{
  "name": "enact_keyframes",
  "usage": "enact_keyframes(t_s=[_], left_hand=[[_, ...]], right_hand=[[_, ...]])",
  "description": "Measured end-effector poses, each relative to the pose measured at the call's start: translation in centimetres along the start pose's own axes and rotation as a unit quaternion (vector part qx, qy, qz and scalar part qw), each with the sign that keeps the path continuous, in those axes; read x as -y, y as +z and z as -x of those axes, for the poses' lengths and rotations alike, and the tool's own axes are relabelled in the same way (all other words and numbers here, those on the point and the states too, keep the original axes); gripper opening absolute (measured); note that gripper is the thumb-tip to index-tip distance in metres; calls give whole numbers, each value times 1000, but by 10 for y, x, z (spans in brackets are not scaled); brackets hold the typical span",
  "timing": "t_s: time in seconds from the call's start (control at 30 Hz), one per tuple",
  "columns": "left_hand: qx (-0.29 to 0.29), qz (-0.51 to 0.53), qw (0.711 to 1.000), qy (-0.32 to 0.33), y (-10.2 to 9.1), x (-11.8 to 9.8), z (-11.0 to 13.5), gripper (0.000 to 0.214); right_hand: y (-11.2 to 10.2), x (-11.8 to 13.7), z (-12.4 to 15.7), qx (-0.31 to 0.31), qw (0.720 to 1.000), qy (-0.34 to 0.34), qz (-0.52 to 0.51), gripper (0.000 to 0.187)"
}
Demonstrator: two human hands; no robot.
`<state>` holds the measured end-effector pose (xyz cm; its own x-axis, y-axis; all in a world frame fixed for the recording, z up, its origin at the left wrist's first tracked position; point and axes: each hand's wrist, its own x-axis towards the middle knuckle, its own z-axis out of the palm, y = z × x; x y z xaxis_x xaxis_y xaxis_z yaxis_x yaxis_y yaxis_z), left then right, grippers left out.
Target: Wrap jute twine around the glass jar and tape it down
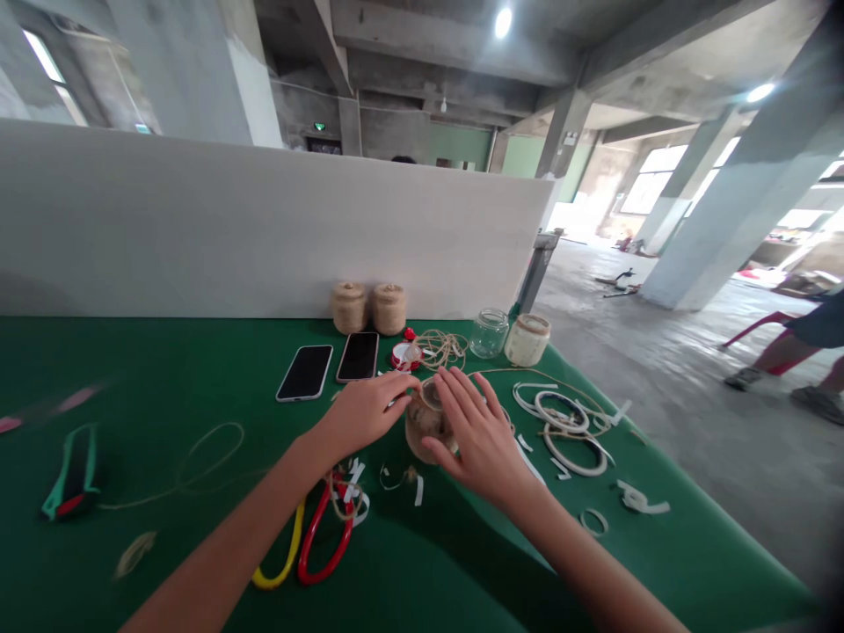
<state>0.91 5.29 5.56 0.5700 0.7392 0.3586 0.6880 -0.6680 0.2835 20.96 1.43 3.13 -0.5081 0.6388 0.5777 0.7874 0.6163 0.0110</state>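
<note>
A glass jar (418, 434), its wall partly wrapped in something tan or cloudy, stands on the green table between my hands. My left hand (369, 409) is at the left of its rim, thumb and fingers pinched together; what they hold is too small to make out. Against the jar's right side lies my right hand (476, 435), fingers stretched out and thumb apart, hiding much of the jar. Below my left wrist are scissors with a red handle (325, 538) and a yellow handle (283, 563), a twine loop and white tape scraps over them.
Two twine spools (349, 308) stand by the white board, with two phones (305, 373) before them. Loose twine (443, 349), a clear jar (489, 334) and a wrapped jar (527, 340) are behind my hands. Tape rolls (562, 411) lie right; a green-black tool (74, 470) lies left.
</note>
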Motion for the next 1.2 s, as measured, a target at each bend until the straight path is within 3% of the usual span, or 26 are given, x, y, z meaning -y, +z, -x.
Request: enact_keyframes(t_s=[0.1,0.43,0.77,1.0,1.2], left_hand=[[-3,3,1000,3,1,1,0,23],[-10,10,1000,6,2,2,-1,21],[-8,19,1000,13,1,3,-4,21],[-3,12,1000,-1,0,1,-5,20],[3,8,1000,-8,0,1,-4,21]], right_hand=[[6,6,1,9,999,-9,40,71],[17,8,-5,-1,997,24,70,73],[26,10,-4,-17,997,48,53,73],[4,12,1,5,989,118,-90,74],[17,11,11,-65,958,245,-135,111]])
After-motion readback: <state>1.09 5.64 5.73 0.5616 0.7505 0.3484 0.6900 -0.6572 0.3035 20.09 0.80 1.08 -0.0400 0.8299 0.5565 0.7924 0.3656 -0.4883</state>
